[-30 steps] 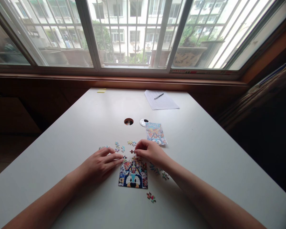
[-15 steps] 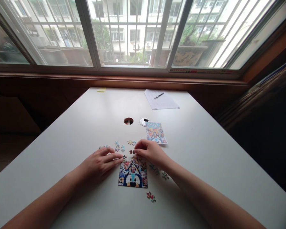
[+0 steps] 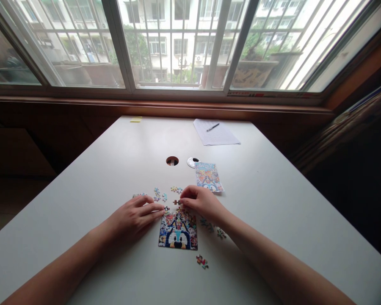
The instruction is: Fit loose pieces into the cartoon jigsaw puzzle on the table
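A partly built jigsaw puzzle [image 3: 178, 232] with a blue cartoon dog lies on the white table [image 3: 273, 203] in front of me. My right hand [image 3: 200, 202] pinches a small puzzle piece [image 3: 177, 202] at the puzzle's top edge. My left hand [image 3: 133, 217] rests flat on the table, its fingertips touching the puzzle's top left corner. Loose pieces [image 3: 161, 194] lie just beyond my hands, more loose pieces [image 3: 213, 228] sit by my right wrist, and a small clump [image 3: 202, 262] lies below the puzzle.
A printed reference picture [image 3: 208, 177] lies beyond my right hand. Behind it are a round cable hole [image 3: 172, 161] and its cap [image 3: 192, 162]. A sheet of paper [image 3: 216, 133] with a pen [image 3: 212, 127] and a yellow note [image 3: 135, 120] sit near the far edge, under the window.
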Demonstrator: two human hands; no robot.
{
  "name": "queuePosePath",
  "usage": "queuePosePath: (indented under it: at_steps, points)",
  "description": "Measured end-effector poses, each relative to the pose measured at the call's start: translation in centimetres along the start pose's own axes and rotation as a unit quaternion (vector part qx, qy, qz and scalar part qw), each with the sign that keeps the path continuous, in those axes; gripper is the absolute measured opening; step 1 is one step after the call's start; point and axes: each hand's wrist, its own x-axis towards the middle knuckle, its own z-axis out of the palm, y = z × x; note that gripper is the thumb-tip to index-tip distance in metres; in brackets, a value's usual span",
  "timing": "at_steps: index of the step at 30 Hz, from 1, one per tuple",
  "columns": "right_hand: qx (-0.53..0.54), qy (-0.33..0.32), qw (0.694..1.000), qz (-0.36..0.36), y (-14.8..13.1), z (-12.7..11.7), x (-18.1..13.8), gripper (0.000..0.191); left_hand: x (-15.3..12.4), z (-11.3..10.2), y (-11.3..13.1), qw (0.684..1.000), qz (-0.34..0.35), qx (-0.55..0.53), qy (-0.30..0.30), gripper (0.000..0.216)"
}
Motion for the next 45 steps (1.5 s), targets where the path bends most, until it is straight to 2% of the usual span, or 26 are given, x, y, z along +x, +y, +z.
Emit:
queuePosePath:
  at_steps: [45]
  points:
    - [-0.012,0.000,1.000,0.000,0.02,0.09,-0.02,0.005,-0.10,0.00,-0.13,1.000,0.002,-0.004,0.002,0.042]
